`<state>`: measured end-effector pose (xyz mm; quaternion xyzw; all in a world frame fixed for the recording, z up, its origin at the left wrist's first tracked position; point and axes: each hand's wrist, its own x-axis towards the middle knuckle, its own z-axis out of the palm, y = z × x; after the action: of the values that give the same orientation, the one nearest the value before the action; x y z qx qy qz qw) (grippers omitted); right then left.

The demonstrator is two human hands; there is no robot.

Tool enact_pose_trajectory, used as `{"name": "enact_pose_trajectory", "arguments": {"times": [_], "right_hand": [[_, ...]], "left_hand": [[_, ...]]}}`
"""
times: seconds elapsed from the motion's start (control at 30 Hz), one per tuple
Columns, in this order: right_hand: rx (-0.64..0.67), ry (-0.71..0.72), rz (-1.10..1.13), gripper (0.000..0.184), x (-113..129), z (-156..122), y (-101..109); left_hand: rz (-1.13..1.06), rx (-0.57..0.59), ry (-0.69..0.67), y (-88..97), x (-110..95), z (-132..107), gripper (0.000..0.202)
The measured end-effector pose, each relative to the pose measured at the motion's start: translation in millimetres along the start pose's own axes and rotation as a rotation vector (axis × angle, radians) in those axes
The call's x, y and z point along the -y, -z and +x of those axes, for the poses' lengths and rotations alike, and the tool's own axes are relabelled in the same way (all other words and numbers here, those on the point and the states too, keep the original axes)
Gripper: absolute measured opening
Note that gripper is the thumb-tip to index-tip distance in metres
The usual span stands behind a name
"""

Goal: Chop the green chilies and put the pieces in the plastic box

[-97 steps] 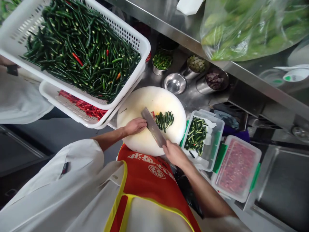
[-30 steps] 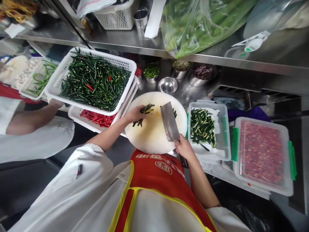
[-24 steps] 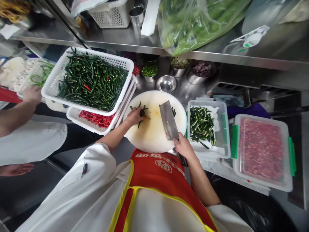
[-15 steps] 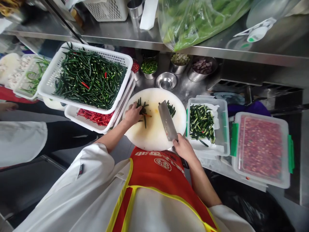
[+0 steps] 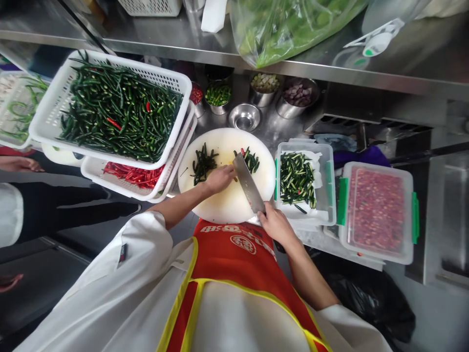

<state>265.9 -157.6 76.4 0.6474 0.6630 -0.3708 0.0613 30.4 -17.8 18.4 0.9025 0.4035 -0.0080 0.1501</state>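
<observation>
A round white cutting board (image 5: pixel 227 205) lies in front of me. My right hand (image 5: pixel 275 226) grips the handle of a cleaver (image 5: pixel 249 183) whose blade rests on the board. My left hand (image 5: pixel 220 178) lies on the board just left of the blade, fingers curled; whether it holds anything is unclear. A fresh bunch of whole green chilies (image 5: pixel 202 162) sits left of that hand. A smaller pile of cut green chilies (image 5: pixel 251 159) lies beyond the blade.
A white basket of green chilies (image 5: pixel 110 113) is stacked over a basket of red chilies (image 5: pixel 129 176) at left. A clear tub of sliced chilies (image 5: pixel 297 177) and a tub of minced meat (image 5: pixel 377 210) stand right. Small steel bowls (image 5: pixel 245 116) line the back. Another person's hand (image 5: pixel 18 164) shows far left.
My left hand carried a bunch of green chilies from the basket, laid it on the board's left side, and moved right to the cleaver. The cleaver shifted slightly left.
</observation>
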Motion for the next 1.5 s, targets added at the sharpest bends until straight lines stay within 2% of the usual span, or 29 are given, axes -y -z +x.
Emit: {"name": "enact_pose_trajectory", "arguments": {"times": [0.13,0.27,0.53,0.9,1.0,1.2,1.33,1.5], "right_hand": [[0.013,-0.007,-0.065,0.022,-4.4,-4.8,10.4],[0.037,-0.008,-0.131,0.021,-7.4,-9.7,20.9],[0.095,-0.008,-0.093,0.018,-4.7,-22.6,33.4],[0.172,0.011,-0.060,0.016,-11.2,-26.9,44.5],[0.181,0.006,-0.040,0.016,-9.7,-20.6,38.4],[0.062,-0.016,-0.031,0.020,13.3,26.2,6.0],[0.049,0.034,-0.060,0.018,11.7,36.0,12.4],[0.015,0.018,-0.014,0.014,0.4,26.4,19.2]], "left_hand": [[-0.127,-0.028,-0.108,-17.7,-12.4,-2.5,0.026],[-0.225,-0.069,-0.150,-27.7,-5.7,-11.2,0.028],[-0.276,-0.123,-0.192,-37.6,5.0,-14.0,0.032],[-0.251,-0.124,-0.223,-42.0,4.3,-8.8,0.029],[-0.240,-0.128,-0.226,-44.0,4.6,-9.2,0.030],[-0.259,-0.135,-0.223,-42.6,11.4,-9.8,0.028],[-0.252,-0.111,-0.232,-40.8,11.9,-8.9,0.029],[-0.267,-0.134,-0.198,-35.7,7.4,-15.7,0.029]]}}
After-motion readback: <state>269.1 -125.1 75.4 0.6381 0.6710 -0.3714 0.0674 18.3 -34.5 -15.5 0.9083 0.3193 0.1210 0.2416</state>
